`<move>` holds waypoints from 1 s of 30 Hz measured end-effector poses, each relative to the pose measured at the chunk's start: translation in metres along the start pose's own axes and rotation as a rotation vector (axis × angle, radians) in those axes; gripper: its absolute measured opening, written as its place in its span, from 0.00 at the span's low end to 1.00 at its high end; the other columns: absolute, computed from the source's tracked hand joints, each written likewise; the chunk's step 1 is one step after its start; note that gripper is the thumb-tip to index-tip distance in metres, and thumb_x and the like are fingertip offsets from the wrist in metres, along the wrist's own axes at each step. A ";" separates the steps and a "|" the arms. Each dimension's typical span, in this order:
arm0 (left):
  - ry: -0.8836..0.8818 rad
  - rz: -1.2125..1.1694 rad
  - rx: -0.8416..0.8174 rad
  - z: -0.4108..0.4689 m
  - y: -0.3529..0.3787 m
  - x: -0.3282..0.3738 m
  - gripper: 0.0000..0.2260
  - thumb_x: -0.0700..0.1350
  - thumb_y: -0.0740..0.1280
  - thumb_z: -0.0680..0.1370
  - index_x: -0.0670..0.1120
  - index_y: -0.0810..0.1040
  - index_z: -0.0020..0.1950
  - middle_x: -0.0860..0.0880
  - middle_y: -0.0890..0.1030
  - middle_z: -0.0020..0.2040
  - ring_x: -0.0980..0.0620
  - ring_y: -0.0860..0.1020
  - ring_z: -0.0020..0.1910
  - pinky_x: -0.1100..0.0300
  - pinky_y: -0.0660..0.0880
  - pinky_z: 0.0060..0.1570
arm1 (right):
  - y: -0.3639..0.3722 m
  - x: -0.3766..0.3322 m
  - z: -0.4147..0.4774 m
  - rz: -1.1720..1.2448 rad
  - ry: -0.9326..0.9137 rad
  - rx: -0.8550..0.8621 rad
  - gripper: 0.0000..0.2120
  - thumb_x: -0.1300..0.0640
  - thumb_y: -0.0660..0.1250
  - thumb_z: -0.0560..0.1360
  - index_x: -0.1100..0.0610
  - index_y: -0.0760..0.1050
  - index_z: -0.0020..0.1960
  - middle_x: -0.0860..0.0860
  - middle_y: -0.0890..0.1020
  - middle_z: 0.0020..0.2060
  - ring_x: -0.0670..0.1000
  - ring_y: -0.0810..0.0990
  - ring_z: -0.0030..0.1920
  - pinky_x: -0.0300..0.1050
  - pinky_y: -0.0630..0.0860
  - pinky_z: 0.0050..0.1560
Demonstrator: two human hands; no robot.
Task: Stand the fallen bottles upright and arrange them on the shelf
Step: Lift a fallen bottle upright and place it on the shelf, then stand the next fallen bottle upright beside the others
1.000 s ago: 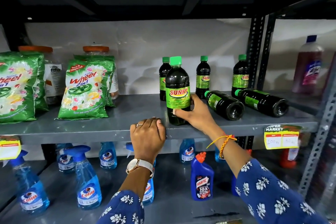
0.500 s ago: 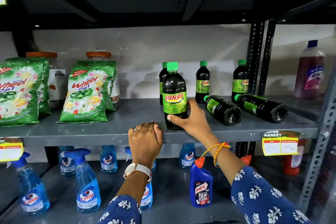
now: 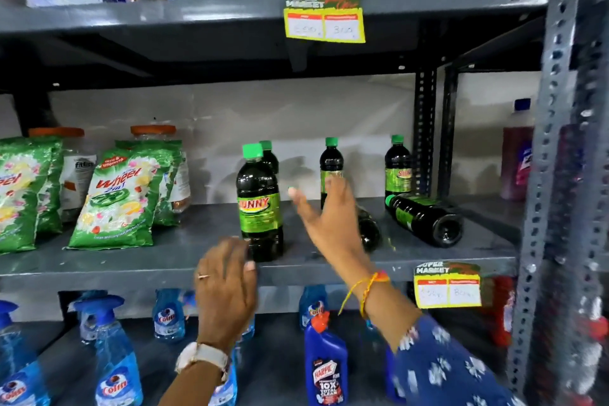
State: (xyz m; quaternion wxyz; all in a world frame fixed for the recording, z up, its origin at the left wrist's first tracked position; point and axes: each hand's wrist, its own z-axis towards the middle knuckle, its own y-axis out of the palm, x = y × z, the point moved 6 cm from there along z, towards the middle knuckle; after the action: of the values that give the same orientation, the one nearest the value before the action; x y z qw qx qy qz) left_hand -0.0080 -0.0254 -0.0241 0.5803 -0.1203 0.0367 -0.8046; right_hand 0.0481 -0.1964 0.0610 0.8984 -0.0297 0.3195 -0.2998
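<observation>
The right hand (image 3: 331,217) has let go of the front bottle (image 3: 260,208) and lifted off to its right, fingers spread and holding nothing, in front of a fallen bottle (image 3: 369,229) that it mostly hides. The front bottle stands upright near the front edge of the middle shelf (image 3: 131,260), a second upright bottle (image 3: 269,158) just behind it. Two more bottles stand at the back: one (image 3: 330,161) behind the right hand, another (image 3: 398,168) beside the rack post (image 3: 424,128). A second fallen bottle (image 3: 425,219) lies on its side further right, green cap toward the back. The left hand (image 3: 227,290) rests on the shelf's front lip just left of the front bottle's base, fingers loosely together and gripping nothing. Green detergent packets (image 3: 122,198) stand well to the left.
</observation>
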 end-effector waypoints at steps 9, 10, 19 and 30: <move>0.129 0.140 -0.479 0.011 0.078 0.104 0.16 0.47 0.55 0.75 0.44 0.81 0.43 0.45 0.84 0.40 0.44 0.81 0.40 0.55 0.76 0.40 | 0.007 0.074 0.027 -0.934 0.363 -0.486 0.18 0.51 0.63 0.71 0.57 0.73 0.59 0.55 0.76 0.59 0.61 0.66 0.60 0.52 0.63 0.57; 0.113 0.148 -0.483 0.010 0.081 0.101 0.16 0.47 0.54 0.75 0.45 0.81 0.41 0.46 0.84 0.38 0.44 0.81 0.38 0.55 0.76 0.37 | 0.008 0.074 0.034 -0.926 0.355 -0.431 0.18 0.51 0.63 0.70 0.56 0.73 0.58 0.54 0.76 0.58 0.60 0.66 0.60 0.51 0.62 0.56; 0.085 0.151 -0.425 0.011 0.080 0.101 0.14 0.45 0.54 0.73 0.47 0.78 0.37 0.48 0.82 0.34 0.46 0.79 0.33 0.57 0.71 0.31 | -0.021 0.110 0.028 0.056 0.244 -0.055 0.29 0.43 0.72 0.65 0.58 0.66 0.57 0.56 0.80 0.48 0.59 0.78 0.50 0.46 0.72 0.44; 0.051 0.148 -0.463 0.008 0.082 0.100 0.16 0.46 0.53 0.74 0.45 0.81 0.43 0.47 0.84 0.40 0.46 0.81 0.38 0.56 0.72 0.36 | 0.000 0.122 0.030 -0.017 0.260 -0.197 0.48 0.34 0.75 0.53 0.57 0.59 0.63 0.53 0.69 0.58 0.50 0.68 0.54 0.43 0.66 0.52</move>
State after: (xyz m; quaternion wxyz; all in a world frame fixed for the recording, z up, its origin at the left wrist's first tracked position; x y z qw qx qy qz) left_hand 0.0404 -0.1456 -0.0172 0.5936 -0.2267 0.2435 -0.7328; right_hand 0.1408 -0.2686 0.0173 0.8396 -0.0816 0.4607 -0.2760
